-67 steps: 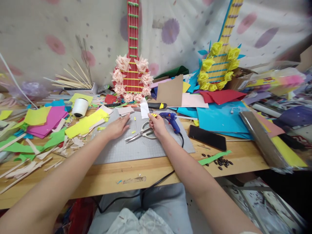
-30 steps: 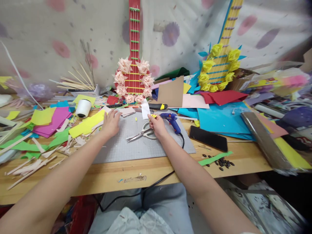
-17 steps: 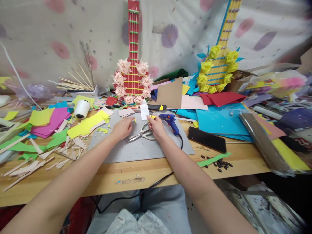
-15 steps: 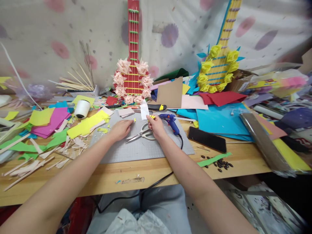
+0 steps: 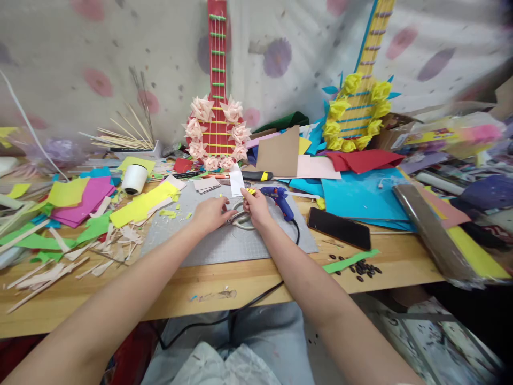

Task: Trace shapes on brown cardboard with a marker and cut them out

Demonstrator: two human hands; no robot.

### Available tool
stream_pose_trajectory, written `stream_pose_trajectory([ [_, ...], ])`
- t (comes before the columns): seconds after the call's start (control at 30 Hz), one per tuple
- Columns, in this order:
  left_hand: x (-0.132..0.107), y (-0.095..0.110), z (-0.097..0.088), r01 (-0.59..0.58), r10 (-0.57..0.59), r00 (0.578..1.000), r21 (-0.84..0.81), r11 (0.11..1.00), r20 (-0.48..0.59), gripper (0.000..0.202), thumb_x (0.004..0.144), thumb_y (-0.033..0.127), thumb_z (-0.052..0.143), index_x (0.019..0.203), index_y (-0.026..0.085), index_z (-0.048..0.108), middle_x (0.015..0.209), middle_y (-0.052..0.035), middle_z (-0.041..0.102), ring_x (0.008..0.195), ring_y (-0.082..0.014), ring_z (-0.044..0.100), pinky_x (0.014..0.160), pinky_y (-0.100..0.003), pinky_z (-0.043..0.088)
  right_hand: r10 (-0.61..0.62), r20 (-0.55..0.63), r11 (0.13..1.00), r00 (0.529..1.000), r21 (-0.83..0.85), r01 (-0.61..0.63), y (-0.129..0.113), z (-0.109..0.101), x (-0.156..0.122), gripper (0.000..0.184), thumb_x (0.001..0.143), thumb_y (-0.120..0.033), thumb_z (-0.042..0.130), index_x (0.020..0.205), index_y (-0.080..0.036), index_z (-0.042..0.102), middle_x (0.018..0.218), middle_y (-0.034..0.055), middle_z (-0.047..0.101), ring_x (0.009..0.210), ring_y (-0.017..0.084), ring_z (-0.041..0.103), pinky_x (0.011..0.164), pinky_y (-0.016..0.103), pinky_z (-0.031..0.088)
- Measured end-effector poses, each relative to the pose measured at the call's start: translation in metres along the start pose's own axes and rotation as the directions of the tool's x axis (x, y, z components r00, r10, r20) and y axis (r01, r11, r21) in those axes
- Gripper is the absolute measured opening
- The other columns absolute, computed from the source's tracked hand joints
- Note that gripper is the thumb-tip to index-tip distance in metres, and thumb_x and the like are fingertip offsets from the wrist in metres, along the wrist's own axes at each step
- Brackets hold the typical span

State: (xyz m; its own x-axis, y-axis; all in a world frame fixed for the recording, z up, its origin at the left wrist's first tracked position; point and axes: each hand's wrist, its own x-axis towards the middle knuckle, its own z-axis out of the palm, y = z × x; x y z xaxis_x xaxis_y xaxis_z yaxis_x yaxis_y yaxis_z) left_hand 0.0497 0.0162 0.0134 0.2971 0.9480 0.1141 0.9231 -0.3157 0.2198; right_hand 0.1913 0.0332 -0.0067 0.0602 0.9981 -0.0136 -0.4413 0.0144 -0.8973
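Observation:
My left hand (image 5: pixel 210 214) is over the grey cutting mat (image 5: pixel 192 254), its thumb and fingers apart. It partly covers the scissors (image 5: pixel 243 220) lying on the mat. A tiny yellow piece (image 5: pixel 221 195) shows just behind its fingertips; whether they touch is unclear. My right hand (image 5: pixel 257 207) pinches a few small yellow paper pieces (image 5: pixel 251 191) between thumb and fingers, above the scissor handles. Beyond it lies a white paper strip (image 5: pixel 236 182). A blue glue gun (image 5: pixel 279 200) rests on the mat to its right.
A phone (image 5: pixel 340 228) and dark beads (image 5: pixel 363 270) lie right; yellow paper (image 5: pixel 144 204), a white cup (image 5: pixel 134 179) and scraps lie left. A red paper guitar (image 5: pixel 217 128) and a yellow one (image 5: pixel 356 115) stand behind. The glue gun's cord (image 5: pixel 256 302) hangs over the table edge.
My left hand has moved right, now covering the scissor blades. My right hand stays nearly in place with the yellow pieces.

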Motion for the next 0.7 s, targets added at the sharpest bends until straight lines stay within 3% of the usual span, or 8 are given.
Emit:
stream_pose_trajectory([
  [0.17, 0.001, 0.016, 0.012, 0.088, -0.070, 0.993, -0.195, 0.977, 0.098, 0.053, 0.069, 0.050, 0.060, 0.110, 0.018, 0.051, 0.095, -0.0056, 0.064, 0.084, -0.0192, 0.060, 0.064, -0.027, 0.041, -0.085, -0.095, 0.991, 0.992, 0.099, 0.095, -0.004, 0.001, 0.000, 0.031, 0.065, -0.034, 0.064, 0.069, -0.020, 0.036, 0.040, -0.0133, 0.031, 0.032, 0.002, 0.026, 0.036, 0.018, 0.017],
  [0.33, 0.002, 0.024, 0.012, 0.176, -0.150, 0.979, -0.195, 0.965, 0.142, 0.067, 0.059, 0.052, 0.066, 0.113, 0.016, 0.048, 0.103, -0.0090, 0.063, 0.090, -0.0230, 0.059, 0.067, -0.028, 0.042, -0.088, -0.079, 0.985, 0.993, 0.139, 0.098, -0.007, 0.004, -0.004, 0.032, 0.063, -0.034, 0.066, 0.071, -0.020, 0.038, 0.040, -0.0134, 0.031, 0.032, 0.002, 0.026, 0.036, 0.018, 0.017],
  [0.53, 0.002, 0.033, 0.011, 0.152, -0.142, 0.970, -0.038, 0.988, 0.198, 0.044, 0.064, 0.043, 0.061, 0.099, 0.016, 0.058, 0.098, -0.0130, 0.064, 0.084, -0.0252, 0.062, 0.063, -0.029, 0.042, -0.092, -0.094, 0.988, 0.991, 0.119, 0.103, -0.008, 0.007, -0.007, 0.035, 0.063, -0.036, 0.067, 0.072, -0.020, 0.037, 0.042, -0.0133, 0.031, 0.033, 0.002, 0.027, 0.036, 0.017, 0.018],
  [0.7, -0.003, 0.020, -0.005, 0.103, -0.106, 0.988, 0.034, 0.994, 0.115, 0.037, 0.059, 0.047, 0.063, 0.081, 0.018, 0.062, 0.086, -0.0103, 0.065, 0.081, -0.0253, 0.061, 0.064, -0.029, 0.041, -0.108, -0.120, 0.985, 0.987, 0.122, 0.123, -0.014, 0.005, -0.004, 0.037, 0.063, -0.039, 0.066, 0.071, -0.021, 0.035, 0.042, -0.0134, 0.030, 0.033, 0.002, 0.025, 0.036, 0.017, 0.018],
])
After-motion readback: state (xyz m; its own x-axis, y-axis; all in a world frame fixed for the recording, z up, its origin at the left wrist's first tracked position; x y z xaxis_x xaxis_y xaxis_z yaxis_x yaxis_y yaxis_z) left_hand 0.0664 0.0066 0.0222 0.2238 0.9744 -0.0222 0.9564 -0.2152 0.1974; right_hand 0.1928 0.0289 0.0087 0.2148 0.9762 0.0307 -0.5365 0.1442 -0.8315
